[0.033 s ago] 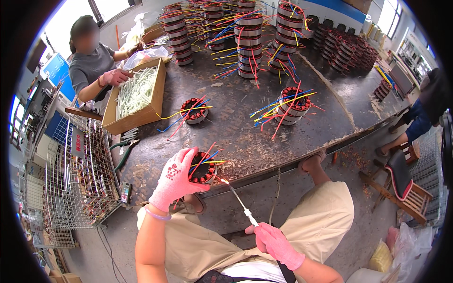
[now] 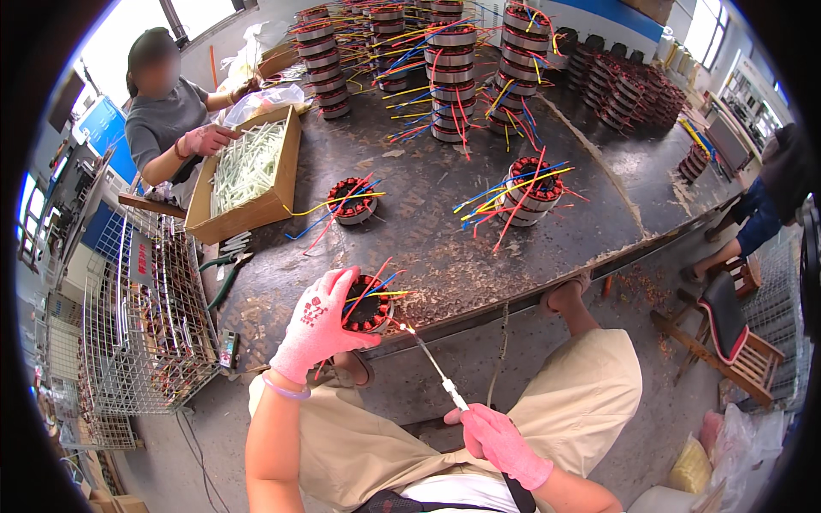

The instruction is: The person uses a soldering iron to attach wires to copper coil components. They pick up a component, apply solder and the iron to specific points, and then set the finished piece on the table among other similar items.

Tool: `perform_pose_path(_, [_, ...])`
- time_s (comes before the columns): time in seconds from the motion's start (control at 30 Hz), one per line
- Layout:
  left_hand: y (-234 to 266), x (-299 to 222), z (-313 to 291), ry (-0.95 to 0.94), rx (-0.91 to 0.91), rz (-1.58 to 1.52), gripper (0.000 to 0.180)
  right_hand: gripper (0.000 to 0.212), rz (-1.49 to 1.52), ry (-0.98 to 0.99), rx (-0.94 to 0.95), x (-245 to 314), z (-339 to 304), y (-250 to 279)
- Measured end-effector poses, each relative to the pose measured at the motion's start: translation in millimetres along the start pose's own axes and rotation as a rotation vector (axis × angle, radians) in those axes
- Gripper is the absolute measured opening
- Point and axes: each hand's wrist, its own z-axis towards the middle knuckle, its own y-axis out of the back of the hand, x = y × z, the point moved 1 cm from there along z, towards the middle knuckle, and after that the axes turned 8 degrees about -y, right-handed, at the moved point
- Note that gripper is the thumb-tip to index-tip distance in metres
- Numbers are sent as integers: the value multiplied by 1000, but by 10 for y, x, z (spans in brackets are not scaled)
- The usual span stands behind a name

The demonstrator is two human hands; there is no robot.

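My left hand (image 2: 321,323), in a pink glove, is closed round the side of a motor stator (image 2: 368,312) at the table's near edge. The stator has red windings, a dark middle, and red, blue and yellow leads. In my right hand (image 2: 505,443), also pink-gloved, is a slim torch-like wand (image 2: 440,376) with a white section and a thin metal shaft. Its tip glows orange just beside the stator's right side; I cannot tell whether they touch. Farther back on the table stand a single stator (image 2: 351,205) and another stator piece (image 2: 532,195), both with coloured leads.
Tall stacks of stators (image 2: 449,81) stand at the back. A carton (image 2: 248,205) of white sleeves is at left, where a gloved person reaches in. Green-handled pliers (image 2: 227,282) lie near a wire rack (image 2: 150,333). Another person and a chair (image 2: 723,329) are at right.
The orange glow at the wand's tip looks a little smaller and differently shaped. My two hands and the stator have not visibly moved.
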Motion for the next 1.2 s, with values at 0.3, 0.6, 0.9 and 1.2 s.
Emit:
perform_pose_path(0.3, [-16,13,-6,3,5,1,102,33,0,32,-20,-116,74,46])
perform_pose_path(0.6, [-25,21,-15,19,3,1,102,34,-15,22,-1,-82,70,34])
perform_pose_path(0.9, [-24,34,-25,9,13,-2,103,34,18,16,14,-18,41,-5])
perform_pose_path(1.2, [-49,37,-32,25,7,-1,105,33,-13,10,-14,-86,75,23])
